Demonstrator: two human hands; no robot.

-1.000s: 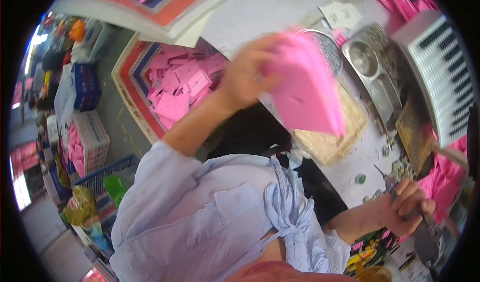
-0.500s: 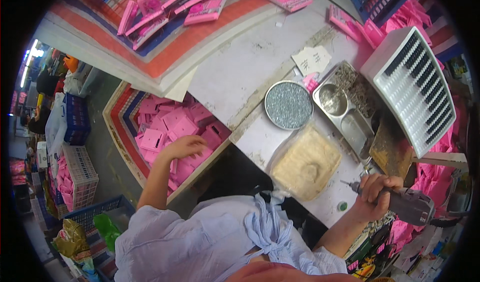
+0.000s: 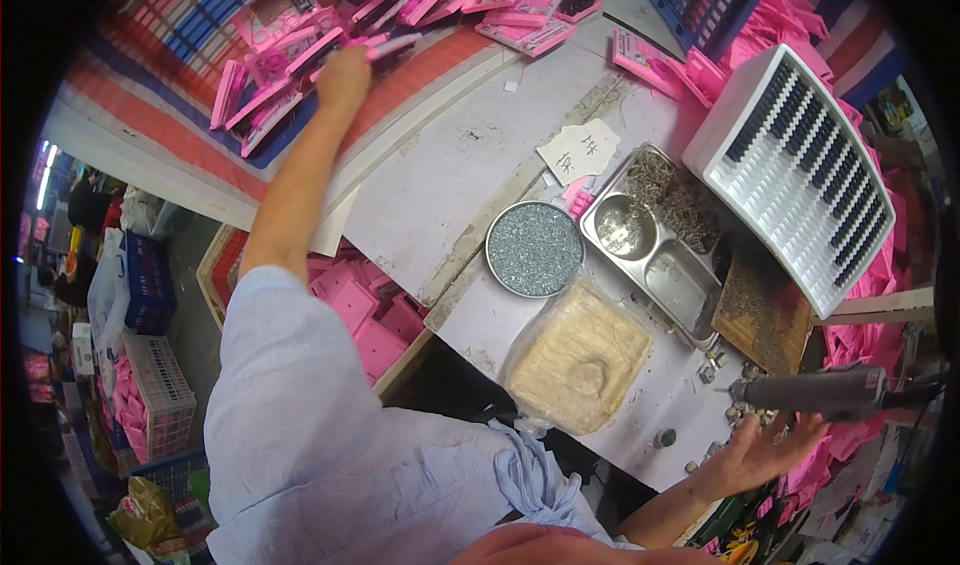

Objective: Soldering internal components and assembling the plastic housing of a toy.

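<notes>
The pale surface (image 3: 430,190) bears a round dish (image 3: 533,296) of metal pieces (image 3: 536,249); from it, a white card (image 3: 575,153) lies at one o'clock, a compartmented metal tray (image 3: 683,287) at three, a plastic-wrapped yellowish block (image 3: 575,360) and, farther out, a small green-topped object (image 3: 665,437) at five.

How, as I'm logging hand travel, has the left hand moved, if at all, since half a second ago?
Yes: judged against the bin of pink pieces, the left hand has moved away, forward to the pink packs.

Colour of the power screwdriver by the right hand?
The power screwdriver has a dark grey body, seen best in the head view.
</notes>
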